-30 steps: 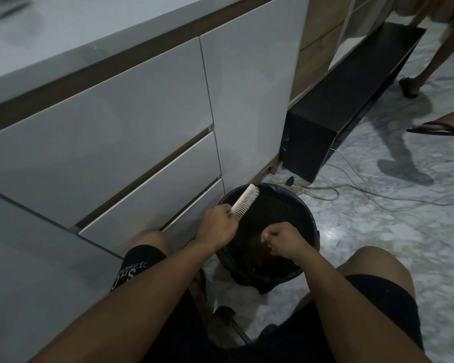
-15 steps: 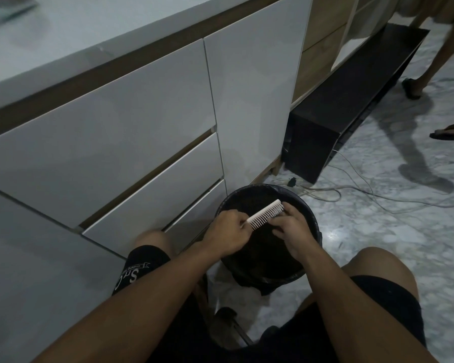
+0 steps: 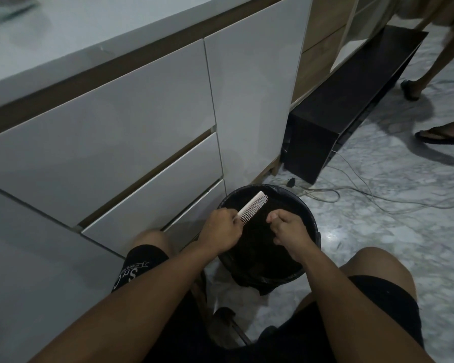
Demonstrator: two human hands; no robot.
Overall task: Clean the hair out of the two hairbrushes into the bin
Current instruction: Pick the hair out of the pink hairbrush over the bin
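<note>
My left hand [image 3: 222, 230] grips the handle of a white hairbrush [image 3: 253, 206], whose bristled head slants up and to the right over a round black bin [image 3: 311, 224] lined with a dark bag. My right hand [image 3: 288, 228] hovers over the bin just right of the brush, apart from it, with fingers pinched together; whether they hold hair is too dark to tell. A second hairbrush is not in view.
White cabinet drawers [image 3: 152, 163] stand close on the left of the bin. A black low shelf [image 3: 333, 121] and loose cables [image 3: 351, 189] lie behind it on the marble floor. Another person's feet in sandals [image 3: 440, 137] are at the far right. My knees flank the bin.
Half a second ago my right hand touched the brush bristles; it has since pulled away to the right with fingers pinched. The brush head has tilted slightly upward.
</note>
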